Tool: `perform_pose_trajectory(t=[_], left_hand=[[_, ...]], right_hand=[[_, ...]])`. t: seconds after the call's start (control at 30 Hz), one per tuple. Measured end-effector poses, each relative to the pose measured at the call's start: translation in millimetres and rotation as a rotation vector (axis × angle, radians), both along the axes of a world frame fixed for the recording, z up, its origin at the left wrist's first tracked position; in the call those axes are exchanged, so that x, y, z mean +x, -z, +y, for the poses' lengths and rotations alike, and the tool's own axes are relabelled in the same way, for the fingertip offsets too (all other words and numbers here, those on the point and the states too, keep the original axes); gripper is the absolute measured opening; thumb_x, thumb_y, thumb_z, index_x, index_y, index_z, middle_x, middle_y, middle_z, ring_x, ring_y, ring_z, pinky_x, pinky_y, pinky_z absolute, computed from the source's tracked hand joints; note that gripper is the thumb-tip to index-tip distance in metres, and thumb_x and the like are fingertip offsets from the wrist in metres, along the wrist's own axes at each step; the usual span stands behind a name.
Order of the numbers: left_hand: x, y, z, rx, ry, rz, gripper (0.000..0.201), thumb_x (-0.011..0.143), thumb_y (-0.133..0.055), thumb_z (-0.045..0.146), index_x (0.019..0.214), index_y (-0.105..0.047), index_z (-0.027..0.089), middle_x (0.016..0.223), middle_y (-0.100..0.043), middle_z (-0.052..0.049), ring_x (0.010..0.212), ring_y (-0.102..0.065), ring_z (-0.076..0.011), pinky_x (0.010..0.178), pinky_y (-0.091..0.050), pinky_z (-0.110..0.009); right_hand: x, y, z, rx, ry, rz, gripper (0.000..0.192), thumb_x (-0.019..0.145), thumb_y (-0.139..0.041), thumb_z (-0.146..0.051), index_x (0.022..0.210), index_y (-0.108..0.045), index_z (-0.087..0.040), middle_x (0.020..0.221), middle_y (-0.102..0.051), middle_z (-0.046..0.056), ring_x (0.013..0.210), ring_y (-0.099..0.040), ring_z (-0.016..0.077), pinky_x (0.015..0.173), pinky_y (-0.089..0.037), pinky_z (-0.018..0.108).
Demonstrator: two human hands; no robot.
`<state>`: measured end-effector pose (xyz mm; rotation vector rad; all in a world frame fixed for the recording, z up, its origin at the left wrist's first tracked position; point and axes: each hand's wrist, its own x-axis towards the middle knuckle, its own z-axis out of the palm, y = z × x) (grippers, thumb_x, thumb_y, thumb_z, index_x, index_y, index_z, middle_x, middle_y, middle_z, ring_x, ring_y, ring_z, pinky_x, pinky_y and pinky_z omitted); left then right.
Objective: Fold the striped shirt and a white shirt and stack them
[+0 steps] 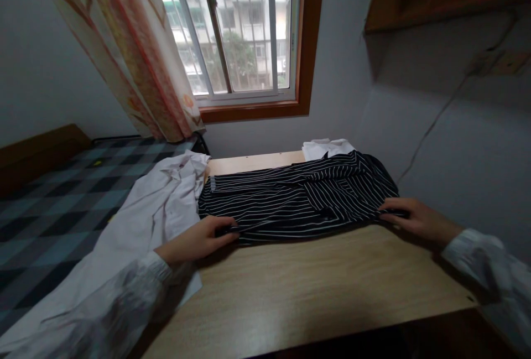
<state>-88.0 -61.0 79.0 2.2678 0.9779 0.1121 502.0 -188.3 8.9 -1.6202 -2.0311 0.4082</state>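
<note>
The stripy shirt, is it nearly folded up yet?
Partly. The black striped shirt already lies in a long, narrow band across the wooden table, so its first folds look done. In hand now: the left hand and the right hand each grip one end of its near edge. Probably left: folding the band shorter, and the white shirt draped unfolded off the table's left side.

Striped garment on table, shirt left, folded cloth behind

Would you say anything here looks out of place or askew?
Mildly: the white shirt lies rumpled, draped off the table's left edge. The striped garment, gripped by the left hand and right hand, lies neatly.
</note>
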Motion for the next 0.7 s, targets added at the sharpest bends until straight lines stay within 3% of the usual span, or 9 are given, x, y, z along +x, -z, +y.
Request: perform_pose_trajectory(t=[0.13,0.2,0.27,0.4,0.57,0.7], left_hand=[[-4,1.2,35,0.003,-0.147,-0.005,0.044,0.094,-0.059,0.064,0.094,-0.079,0.025,0.095,-0.081,-0.002,0.09,-0.07,-0.025,0.084,-0.056,-0.034],[-4,3.6,58,0.011,-0.232,-0.002,0.042,0.088,-0.061,0.063,0.09,-0.079,0.025,0.094,-0.081,-0.003,0.091,-0.071,-0.0264,0.081,-0.057,-0.034],[-3,7.1,83,0.052,-0.315,-0.008,0.037,0.083,-0.064,0.059,0.087,-0.078,0.025,0.093,-0.081,-0.004,0.091,-0.071,-0.0275,0.08,-0.057,-0.035],[-6,16.6,126,0.093,-0.407,0.039,0.034,0.077,-0.065,0.055,0.079,-0.077,0.023,0.085,-0.081,-0.007,0.083,-0.072,-0.0278,0.075,-0.056,-0.036],[-21,27.1,147,0.143,-0.453,0.097,0.033,0.07,-0.071,0.056,0.075,-0.074,0.023,0.075,-0.079,-0.006,0.075,-0.072,-0.0276,0.068,-0.053,-0.035],[-32,30.7,147,0.227,-0.433,0.129,0.033,0.075,-0.068,0.057,0.074,-0.072,0.025,0.078,-0.079,-0.008,0.078,-0.072,-0.0288,0.072,-0.054,-0.036]], right_hand=[[14,-12.9,40,-0.139,-0.012,0.098,0.057,0.088,-0.071,-0.082,0.097,-0.086,-0.028,0.108,-0.084,0.008,0.106,-0.077,0.0349,0.103,-0.062,0.05],[19,-16.5,66,-0.193,0.058,0.119,0.064,0.08,-0.074,-0.088,0.101,-0.087,-0.029,0.109,-0.085,0.008,0.105,-0.078,0.035,0.101,-0.063,0.051],[21,-17.3,93,-0.21,0.152,0.143,0.069,0.073,-0.077,-0.089,0.104,-0.088,-0.028,0.108,-0.085,0.009,0.102,-0.078,0.0353,0.098,-0.064,0.052],[19,-13.4,137,-0.18,0.203,0.18,0.069,0.068,-0.083,-0.086,0.104,-0.087,-0.027,0.107,-0.085,0.008,0.104,-0.078,0.0347,0.099,-0.062,0.051],[19,-4.6,155,-0.123,0.25,0.137,0.063,0.065,-0.088,-0.081,0.095,-0.085,-0.025,0.096,-0.083,0.009,0.1,-0.077,0.0358,0.098,-0.061,0.051],[29,6.2,154,-0.05,0.315,0.152,0.062,0.066,-0.087,-0.079,0.095,-0.081,-0.025,0.102,-0.083,0.01,0.1,-0.077,0.0352,0.099,-0.06,0.051]])
